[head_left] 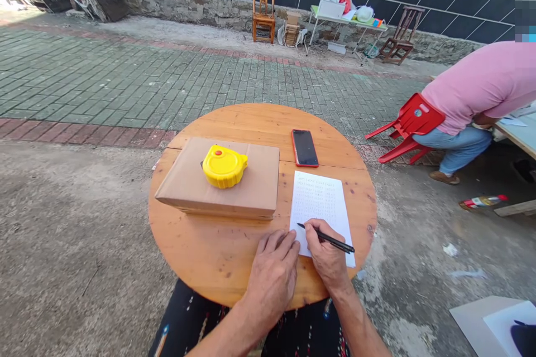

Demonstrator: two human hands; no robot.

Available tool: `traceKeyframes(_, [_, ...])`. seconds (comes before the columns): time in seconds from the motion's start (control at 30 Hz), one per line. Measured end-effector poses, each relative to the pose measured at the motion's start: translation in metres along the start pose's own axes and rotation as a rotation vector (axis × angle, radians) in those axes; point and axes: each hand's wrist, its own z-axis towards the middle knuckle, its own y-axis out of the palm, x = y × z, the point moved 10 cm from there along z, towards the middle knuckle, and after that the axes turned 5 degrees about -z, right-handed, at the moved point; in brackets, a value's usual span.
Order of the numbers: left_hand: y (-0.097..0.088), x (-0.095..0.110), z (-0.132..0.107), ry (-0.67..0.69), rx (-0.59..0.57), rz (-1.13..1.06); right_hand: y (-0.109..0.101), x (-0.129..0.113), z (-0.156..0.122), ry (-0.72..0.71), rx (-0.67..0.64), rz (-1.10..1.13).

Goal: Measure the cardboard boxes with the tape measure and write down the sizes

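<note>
My right hand grips a black pen, its tip on a white sheet of paper with several rows of handwriting. My left hand lies flat on the wooden table, fingertips at the paper's lower left edge. To the left sits a closed brown cardboard box. On top of it rests a yellow tape measure with a red button. A phone with a red edge lies just beyond the paper, its screen dark.
The round wooden table stands before my knees. At right, a person in a pink shirt sits on a red plastic chair. A bottle lies on the ground there. By the wall stand wooden chairs and a loaded folding table.
</note>
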Motion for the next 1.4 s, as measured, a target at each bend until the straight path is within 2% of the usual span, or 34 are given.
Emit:
traceKeyframes(0.37, [-0.002, 0.001, 0.001, 0.001, -0.001, -0.014, -0.004, 0.014, -0.004, 0.069, 0.046, 0.018])
traceKeyframes(0.83, [-0.002, 0.001, 0.001, 0.008, 0.008, -0.016, -0.006, 0.001, -0.002, -0.011, 0.061, -0.041])
traceKeyframes(1.07, [-0.002, 0.001, 0.001, 0.005, 0.013, -0.012, -0.004, 0.010, -0.003, 0.042, 0.042, 0.011])
traceKeyframes(1.27, [-0.004, 0.001, 0.002, 0.002, 0.017, -0.022, -0.003, 0.004, -0.002, 0.010, 0.031, -0.022])
traceKeyframes(1.4, [-0.004, 0.001, 0.001, 0.006, 0.024, -0.019, -0.008, 0.012, -0.006, 0.031, 0.080, -0.017])
